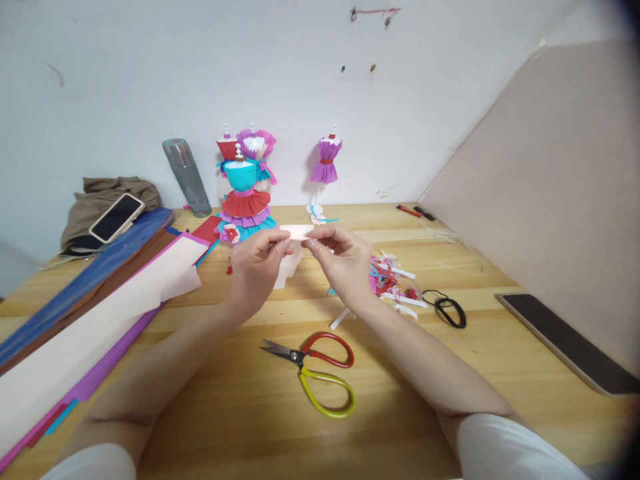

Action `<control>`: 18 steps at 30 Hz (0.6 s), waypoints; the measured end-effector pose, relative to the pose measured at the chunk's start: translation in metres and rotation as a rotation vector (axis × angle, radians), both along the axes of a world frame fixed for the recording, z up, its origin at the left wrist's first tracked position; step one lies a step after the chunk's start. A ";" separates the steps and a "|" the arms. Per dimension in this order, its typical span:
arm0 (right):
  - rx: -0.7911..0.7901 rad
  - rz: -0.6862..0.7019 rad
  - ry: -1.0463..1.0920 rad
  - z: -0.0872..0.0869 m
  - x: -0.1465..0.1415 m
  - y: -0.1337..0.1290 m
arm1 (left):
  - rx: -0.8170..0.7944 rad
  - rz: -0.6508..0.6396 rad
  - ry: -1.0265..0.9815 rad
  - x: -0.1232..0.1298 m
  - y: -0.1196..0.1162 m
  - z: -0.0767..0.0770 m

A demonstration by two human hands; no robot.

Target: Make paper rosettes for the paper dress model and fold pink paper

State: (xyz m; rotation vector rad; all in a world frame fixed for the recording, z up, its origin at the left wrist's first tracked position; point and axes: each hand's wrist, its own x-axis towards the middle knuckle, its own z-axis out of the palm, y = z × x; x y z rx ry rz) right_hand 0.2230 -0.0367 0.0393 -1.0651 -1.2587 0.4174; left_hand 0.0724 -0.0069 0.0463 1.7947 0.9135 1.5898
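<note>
Between my two hands, a small strip of pale paper (297,231) is stretched level above the table. My left hand (260,270) pinches its left end, and my right hand (345,260) pinches its right end. Below and behind the strip lies another pale paper piece (286,272), partly hidden by my fingers. Scissors with one red and one yellow handle (299,358) lie with parted blades on the table nearer to me. Several small dress forms in coloured crepe paper (245,200) stand behind my left hand, and one in purple (326,160) stands farther right.
Long coloured paper sheets (110,313) cover the left side. A bottle (187,177), cloth (95,200) and phone (117,218) sit behind them. Paper scraps (393,283) and a black band (451,312) lie right of my right hand. A dark flat device (570,340) rests far right.
</note>
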 end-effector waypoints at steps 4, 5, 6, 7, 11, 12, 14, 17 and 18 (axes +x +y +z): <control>-0.094 0.064 0.172 0.004 0.000 0.002 | -0.200 -0.083 -0.165 0.003 -0.004 0.009; -0.110 0.081 0.212 0.005 0.000 0.003 | -0.224 -0.094 -0.189 0.004 -0.005 0.011; -0.121 0.100 0.249 0.006 -0.001 0.003 | -0.239 -0.102 -0.209 0.004 -0.006 0.013; -0.126 0.118 0.281 0.008 -0.001 0.003 | -0.250 -0.109 -0.224 0.004 -0.007 0.015; -0.128 0.161 0.344 0.011 -0.001 0.002 | -0.267 -0.124 -0.259 0.004 -0.009 0.017; -0.130 0.165 0.348 0.011 -0.001 0.002 | -0.268 -0.125 -0.261 0.004 -0.009 0.017; -0.134 0.173 0.351 0.011 -0.002 0.001 | -0.264 -0.124 -0.258 0.004 -0.009 0.017; -0.128 0.180 0.347 0.011 -0.002 0.001 | -0.249 -0.127 -0.230 0.003 -0.008 0.016; -0.122 0.179 0.342 0.011 -0.002 0.001 | -0.243 -0.131 -0.220 0.003 -0.007 0.015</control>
